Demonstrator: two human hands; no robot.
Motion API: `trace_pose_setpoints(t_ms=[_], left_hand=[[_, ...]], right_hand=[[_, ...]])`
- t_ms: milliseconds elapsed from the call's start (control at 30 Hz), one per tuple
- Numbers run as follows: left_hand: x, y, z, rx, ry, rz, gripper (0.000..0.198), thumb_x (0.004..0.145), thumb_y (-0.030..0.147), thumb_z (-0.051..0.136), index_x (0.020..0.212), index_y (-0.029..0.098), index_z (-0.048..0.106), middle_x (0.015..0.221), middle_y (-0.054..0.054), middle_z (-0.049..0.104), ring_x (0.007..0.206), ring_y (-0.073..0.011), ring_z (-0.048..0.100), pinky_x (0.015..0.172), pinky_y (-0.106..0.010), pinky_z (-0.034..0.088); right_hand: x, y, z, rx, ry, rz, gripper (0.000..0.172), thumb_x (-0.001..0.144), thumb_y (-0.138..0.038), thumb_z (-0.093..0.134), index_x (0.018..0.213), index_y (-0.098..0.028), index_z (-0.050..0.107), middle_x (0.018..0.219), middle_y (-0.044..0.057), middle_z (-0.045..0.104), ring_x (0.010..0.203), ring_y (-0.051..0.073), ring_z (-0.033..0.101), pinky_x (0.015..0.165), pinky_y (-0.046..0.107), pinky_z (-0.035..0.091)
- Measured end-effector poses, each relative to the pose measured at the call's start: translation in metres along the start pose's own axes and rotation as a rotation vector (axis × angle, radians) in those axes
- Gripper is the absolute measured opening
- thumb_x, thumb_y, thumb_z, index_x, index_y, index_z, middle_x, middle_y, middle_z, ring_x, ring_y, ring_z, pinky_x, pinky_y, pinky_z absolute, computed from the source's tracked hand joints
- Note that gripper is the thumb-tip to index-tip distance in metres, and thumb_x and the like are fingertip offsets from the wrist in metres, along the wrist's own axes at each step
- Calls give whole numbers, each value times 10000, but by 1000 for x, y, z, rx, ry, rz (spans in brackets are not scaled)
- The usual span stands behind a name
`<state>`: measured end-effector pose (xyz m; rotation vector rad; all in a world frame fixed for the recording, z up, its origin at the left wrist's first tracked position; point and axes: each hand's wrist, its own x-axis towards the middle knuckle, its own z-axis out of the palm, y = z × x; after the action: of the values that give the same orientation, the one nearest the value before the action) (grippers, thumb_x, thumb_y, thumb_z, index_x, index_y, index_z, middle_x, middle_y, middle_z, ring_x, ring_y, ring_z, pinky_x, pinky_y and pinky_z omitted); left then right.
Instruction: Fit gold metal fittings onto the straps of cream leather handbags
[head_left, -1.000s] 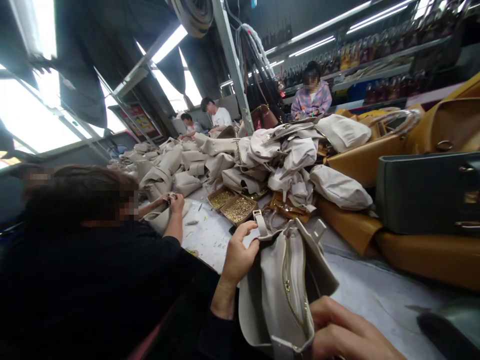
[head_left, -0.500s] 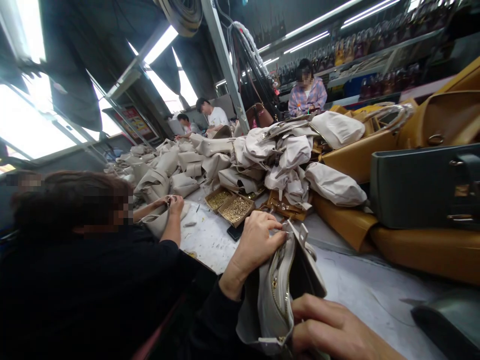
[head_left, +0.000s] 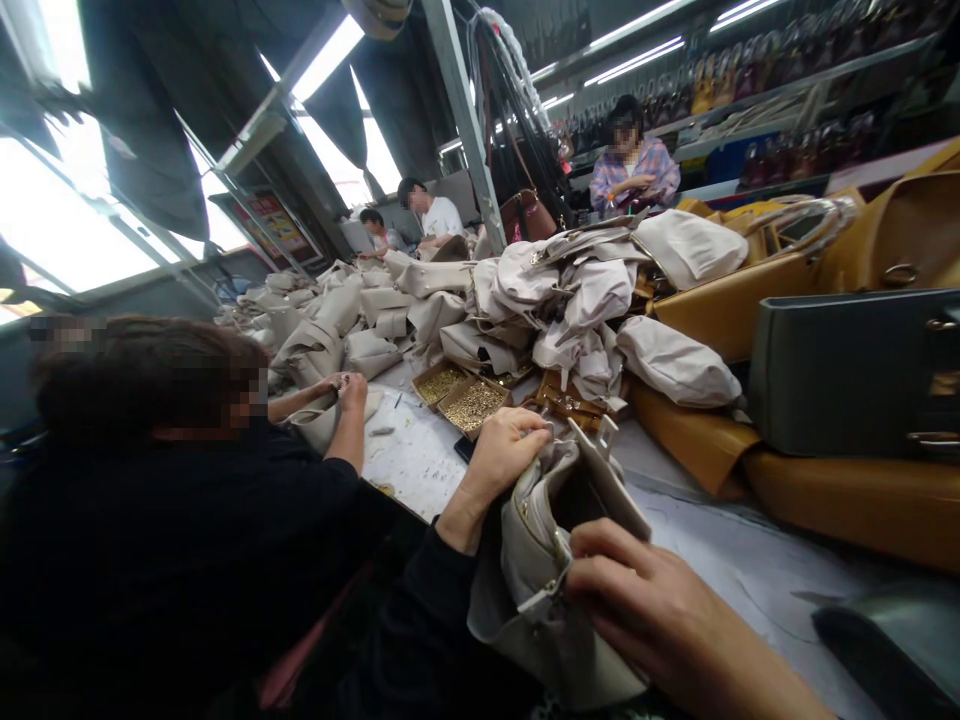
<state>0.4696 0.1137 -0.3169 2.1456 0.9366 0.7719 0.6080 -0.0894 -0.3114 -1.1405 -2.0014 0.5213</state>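
A light beige handbag point(head_left: 540, 610) is held tilted at the table's near edge, its mouth gaping and a gold zipper showing along an inner pocket. My left hand point(head_left: 499, 455) is closed on the bag's far top corner, thumb and fingers pinching the rim. On the near side, my right hand point(head_left: 637, 590) grips the rim by the zipper's end, with its fingertips partly hidden. Beyond my left hand stand cardboard boxes of small gold metal pieces point(head_left: 474, 405), and a dark flat object point(head_left: 463, 449) lies just in front of them.
Beige bags point(head_left: 420, 300) are heaped along the table point(head_left: 405, 455). Mustard bags point(head_left: 847, 490) and a dark green handbag point(head_left: 855, 375) lie at right. A co-worker in black point(head_left: 195, 540) sits close on my left, handling a beige piece. Other people work farther back.
My right hand has moved slightly up and left along the rim. The bag's mouth has widened and its zippered pocket has bunched inward. My left hand keeps its hold.
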Motion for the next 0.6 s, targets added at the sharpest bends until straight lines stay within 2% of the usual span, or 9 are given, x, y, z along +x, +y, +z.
trace_pose_setpoints(t_ms=[133,233,267,333,400,467,533,600], left_hand=[[3,-14,-4,-300,16,-279,175,741,289,717,794,138,788,729,-31,738,666,-159,619,645,-259,464],[6,-20,-5,-442,19,-356,218,696,300,752,804,112,775,676,-11,698,600,-121,563,588,-230,421],[7,-21,-4,-460,24,-360,219,691,298,758,805,111,772,673,-7,692,594,-114,555,587,-225,415],[7,-21,-2,-466,27,-349,202,704,289,754,805,115,768,672,-1,685,589,-108,549,584,-220,409],[6,-18,-1,-431,31,-306,160,747,270,723,800,124,762,683,-5,692,599,-117,566,593,-227,422],[0,-11,-2,-317,46,-203,136,813,238,667,823,142,764,755,-27,730,678,-151,627,669,-259,474],[-12,-1,-4,-135,86,-30,160,871,196,618,891,173,775,904,-60,773,889,-215,687,853,-334,509],[-28,9,-6,17,123,177,194,899,158,612,974,213,782,1060,-78,780,1191,-282,628,1074,-428,429]], right_hand=[[-1,9,3,-2,138,67,128,1046,-213,511,1084,-238,630,1106,70,632,911,169,675,775,260,575],[3,9,5,-37,233,88,125,1044,-218,517,1102,-224,628,1129,90,620,973,190,672,813,280,579],[4,8,6,-68,224,99,136,1048,-215,503,1087,-217,633,1110,90,621,937,186,673,788,278,577],[6,7,6,-126,114,116,177,1055,-208,476,1035,-210,651,1010,68,631,815,167,663,697,261,557],[6,5,3,-149,-39,114,200,1062,-233,485,980,-221,667,888,28,640,715,153,645,626,246,521],[5,6,-4,-149,-108,81,169,1061,-311,529,1020,-240,677,853,12,674,727,164,671,639,248,526],[4,10,-12,-162,-67,15,215,1040,-425,569,1133,-257,665,924,22,724,797,185,712,689,258,560],[5,19,-18,-191,10,-38,295,1024,-487,579,1204,-262,643,959,26,744,805,185,733,682,242,578]])
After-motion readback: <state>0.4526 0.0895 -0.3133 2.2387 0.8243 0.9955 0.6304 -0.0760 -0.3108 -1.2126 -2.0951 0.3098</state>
